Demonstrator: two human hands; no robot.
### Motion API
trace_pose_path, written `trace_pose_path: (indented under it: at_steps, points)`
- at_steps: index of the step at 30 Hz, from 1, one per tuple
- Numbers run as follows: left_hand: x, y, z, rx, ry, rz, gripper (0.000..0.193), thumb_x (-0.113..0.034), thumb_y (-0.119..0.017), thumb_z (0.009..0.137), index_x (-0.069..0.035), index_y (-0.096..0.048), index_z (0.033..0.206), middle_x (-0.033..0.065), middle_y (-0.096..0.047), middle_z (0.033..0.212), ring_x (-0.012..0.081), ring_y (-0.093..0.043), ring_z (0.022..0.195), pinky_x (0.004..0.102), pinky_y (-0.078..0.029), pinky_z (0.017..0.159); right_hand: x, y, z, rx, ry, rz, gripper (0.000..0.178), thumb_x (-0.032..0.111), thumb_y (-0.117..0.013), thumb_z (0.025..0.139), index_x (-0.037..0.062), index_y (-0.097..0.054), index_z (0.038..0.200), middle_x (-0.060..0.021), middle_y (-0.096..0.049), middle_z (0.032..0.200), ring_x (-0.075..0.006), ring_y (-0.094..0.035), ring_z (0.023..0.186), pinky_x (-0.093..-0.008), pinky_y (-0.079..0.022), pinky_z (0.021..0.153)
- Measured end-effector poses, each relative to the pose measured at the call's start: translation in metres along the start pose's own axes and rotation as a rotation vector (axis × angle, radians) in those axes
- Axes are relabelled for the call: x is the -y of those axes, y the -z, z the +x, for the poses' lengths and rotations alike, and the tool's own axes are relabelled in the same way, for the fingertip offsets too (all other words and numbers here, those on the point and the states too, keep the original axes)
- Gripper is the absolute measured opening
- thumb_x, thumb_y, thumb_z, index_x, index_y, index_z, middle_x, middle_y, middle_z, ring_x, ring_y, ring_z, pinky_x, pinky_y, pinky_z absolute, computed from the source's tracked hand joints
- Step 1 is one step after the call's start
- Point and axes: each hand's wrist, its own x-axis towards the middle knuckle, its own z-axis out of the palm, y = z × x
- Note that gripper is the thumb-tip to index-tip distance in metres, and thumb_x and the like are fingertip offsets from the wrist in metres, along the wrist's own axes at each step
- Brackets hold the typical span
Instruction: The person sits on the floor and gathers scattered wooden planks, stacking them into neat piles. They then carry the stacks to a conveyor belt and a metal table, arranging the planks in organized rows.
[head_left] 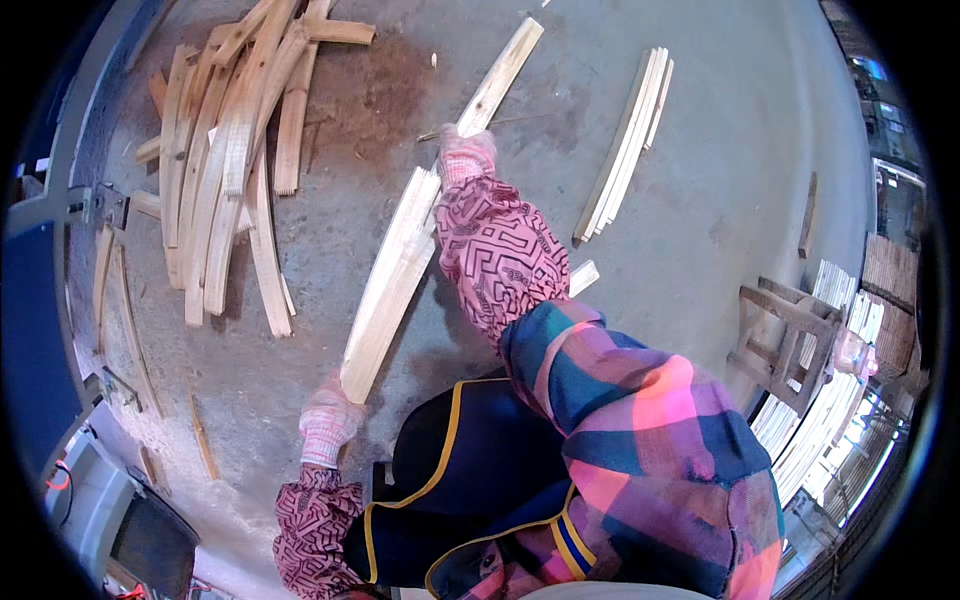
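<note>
My left hand, in a pale pink-and-white knitted glove, is closed round the near end of a bundle of light wooden slats. The bundle slants away from me across the middle of the view. Beyond its far end, my right hand, gloved alike, grips a single wooden slat that points up and to the right. Whether this slat runs on under my hand beside the bundle is hidden. Patterned pink sleeve covers reach over both forearms.
A jumbled pile of slats lies on the concrete floor at far left. To the right rests a neat row of slats. A short offcut shows beside my right sleeve. A wooden stand stands at right, near more stacked wood.
</note>
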Motion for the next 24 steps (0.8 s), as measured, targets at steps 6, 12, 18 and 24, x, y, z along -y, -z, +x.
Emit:
trace_pose_path:
  at_steps: [6,12,18,24]
  points:
    - [-0.003,0.002,-0.035,0.043,-0.051,0.097,0.063,-0.035,-0.075,0.07,-0.009,-0.055,0.124,0.0199,-0.065,0.112,0.0358,-0.063,0.106,0.0434,-0.05,0.093,-0.007,-0.001,-0.019,0.033,0.359,0.093,0.064,0.039,-0.071,0.077,-0.0017,-0.055,0.123,-0.0207,-0.063,0.117,-0.0354,-0.06,0.111,-0.0427,-0.047,0.094]
    - [0.056,-0.034,0.013,-0.171,-0.042,0.192,0.059,-0.035,-0.068,0.076,-0.014,-0.05,0.129,0.0184,-0.065,0.111,0.0366,-0.062,0.106,0.0457,-0.05,0.089,-0.003,0.026,0.019,0.166,0.253,0.294,0.035,0.034,-0.067,0.081,0.0003,-0.065,0.092,-0.0127,-0.065,0.07,-0.0304,-0.063,0.061,-0.042,-0.052,0.06]
    - [0.06,-0.049,0.034,-0.271,-0.006,0.096,0.064,-0.041,-0.07,0.074,-0.016,-0.05,0.131,0.0113,-0.061,0.121,0.03,-0.06,0.112,0.042,-0.049,0.093,-0.015,0.097,0.015,0.713,0.151,0.793,0.022,0.024,-0.06,0.089,0.0048,-0.061,0.101,-0.0057,-0.057,0.077,-0.0206,-0.057,0.06,-0.0387,-0.05,0.055]
    - [0.034,-0.036,0.059,-0.416,-0.036,0.133,0.075,-0.045,-0.072,0.071,-0.013,-0.045,0.134,0.0166,-0.059,0.12,0.0336,-0.059,0.11,0.0443,-0.048,0.091,-0.089,0.083,-0.055,0.988,-0.113,0.797,0.024,0.026,-0.054,0.094,0.0031,-0.059,0.101,-0.0095,-0.059,0.081,-0.0222,-0.058,0.072,-0.0358,-0.047,0.067]
